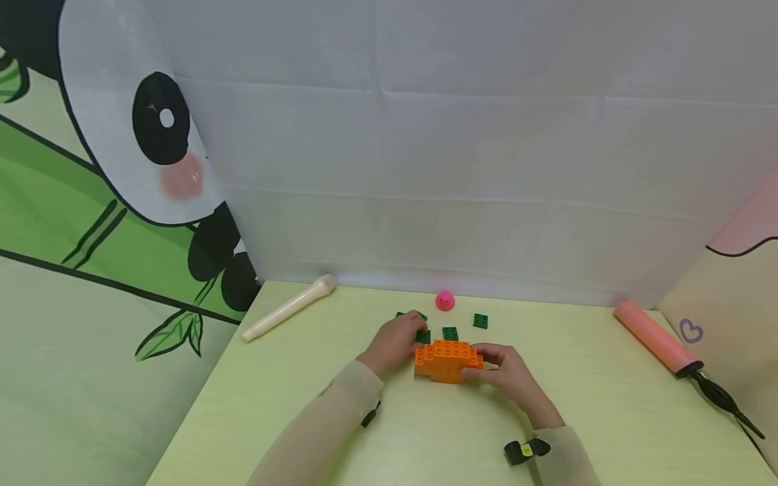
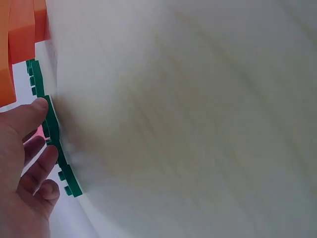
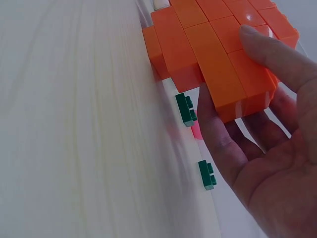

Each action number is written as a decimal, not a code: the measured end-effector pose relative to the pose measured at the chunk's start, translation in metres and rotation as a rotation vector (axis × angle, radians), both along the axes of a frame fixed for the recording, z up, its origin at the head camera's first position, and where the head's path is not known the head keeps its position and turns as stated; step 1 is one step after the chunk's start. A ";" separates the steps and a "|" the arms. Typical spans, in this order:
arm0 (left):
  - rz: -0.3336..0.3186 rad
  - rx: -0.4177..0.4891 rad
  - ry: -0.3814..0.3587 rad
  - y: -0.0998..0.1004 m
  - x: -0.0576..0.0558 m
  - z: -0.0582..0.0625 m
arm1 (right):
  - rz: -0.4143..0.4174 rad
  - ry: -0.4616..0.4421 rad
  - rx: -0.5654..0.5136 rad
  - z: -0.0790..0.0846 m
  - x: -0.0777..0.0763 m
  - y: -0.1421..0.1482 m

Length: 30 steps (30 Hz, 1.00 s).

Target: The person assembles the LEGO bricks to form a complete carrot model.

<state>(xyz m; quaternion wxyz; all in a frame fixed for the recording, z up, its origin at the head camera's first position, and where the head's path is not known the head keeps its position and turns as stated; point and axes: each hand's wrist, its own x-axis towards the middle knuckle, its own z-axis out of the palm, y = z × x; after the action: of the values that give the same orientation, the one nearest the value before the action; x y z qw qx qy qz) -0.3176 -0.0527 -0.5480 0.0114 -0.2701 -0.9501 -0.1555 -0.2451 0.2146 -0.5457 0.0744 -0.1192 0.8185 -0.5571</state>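
Note:
My right hand (image 1: 507, 374) grips a stepped block of orange building bricks (image 1: 446, 361) by its right end. In the right wrist view, the thumb presses one face of the orange bricks (image 3: 225, 59) and the fingers curl round beneath. Left of the block, my left hand (image 1: 398, 341) is at a small green brick (image 1: 423, 337), pinching it between thumb and fingers. The left wrist view has the thumb on this green brick (image 2: 50, 116), with more green pieces lined up behind. Another green brick (image 1: 399, 314) is partly hidden by the left hand.
Two loose green bricks, one nearer (image 1: 450, 333) and one farther (image 1: 480, 320), lie behind the orange block. A pink ball (image 1: 445, 300) sits by the back wall. A pale stick (image 1: 290, 308) lies at left, a pink-and-black pump-like tube (image 1: 659, 337) at right.

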 end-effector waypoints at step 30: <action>0.125 0.362 -0.120 -0.010 0.004 0.019 | -0.027 -0.024 0.041 0.001 0.000 -0.002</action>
<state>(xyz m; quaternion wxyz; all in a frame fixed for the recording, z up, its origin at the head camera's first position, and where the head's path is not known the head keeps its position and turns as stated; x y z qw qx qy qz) -0.3136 -0.0626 -0.5287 0.0128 -0.1944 -0.9205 -0.3387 -0.2449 0.2126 -0.5445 0.0791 -0.0998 0.8303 -0.5426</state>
